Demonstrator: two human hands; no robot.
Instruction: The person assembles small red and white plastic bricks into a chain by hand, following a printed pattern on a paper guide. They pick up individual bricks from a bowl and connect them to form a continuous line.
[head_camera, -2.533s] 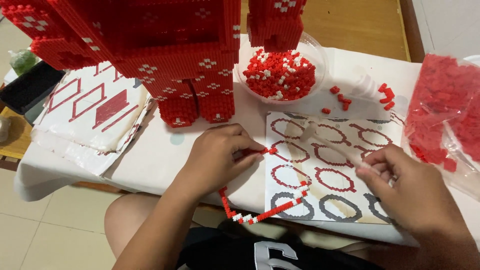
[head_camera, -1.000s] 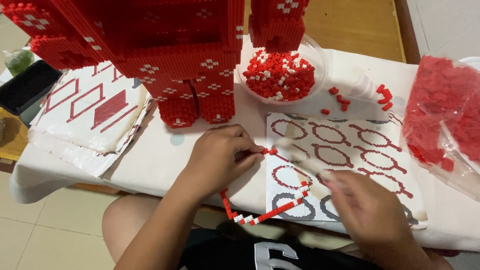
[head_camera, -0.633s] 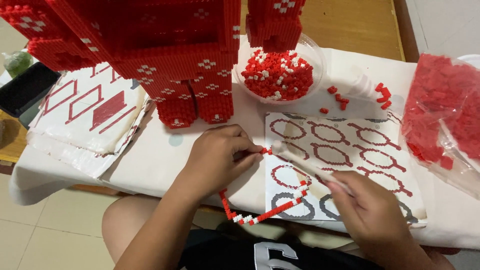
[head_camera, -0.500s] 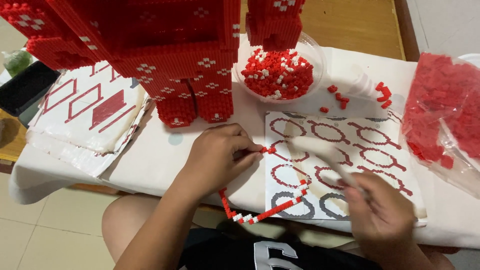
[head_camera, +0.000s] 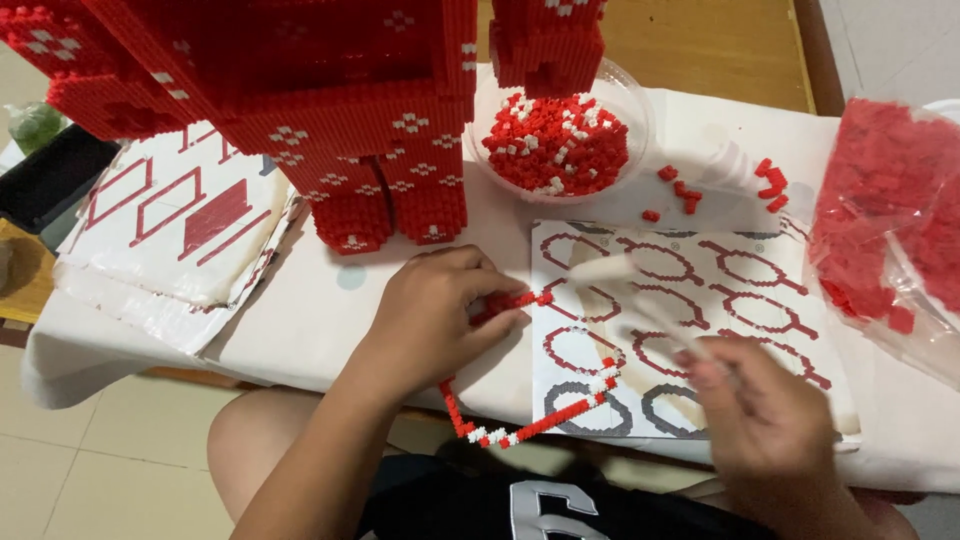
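My left hand (head_camera: 435, 320) pinches the top end of a thin open frame of red and white small bricks (head_camera: 530, 426), which hangs over the table's front edge. My right hand (head_camera: 770, 425) is blurred, low at the right over a printed sheet of ring patterns (head_camera: 745, 270). It grips a thin white tool (head_camera: 625, 285) that reaches up-left across the sheet. The tool's tip is a little right of the frame's top end.
A large red brick figure (head_camera: 330, 110) stands at the back. Beside it is a clear bowl (head_camera: 640, 110) of red and white bricks, then loose red bricks (head_camera: 690, 190) and a plastic bag of red bricks (head_camera: 890, 210) at the right. Sheets with red outlines (head_camera: 180, 220) lie at the left.
My right hand came from the sheet's right edge down toward me and now swings the white tool over the sheet. My left hand and the brick frame stayed put.
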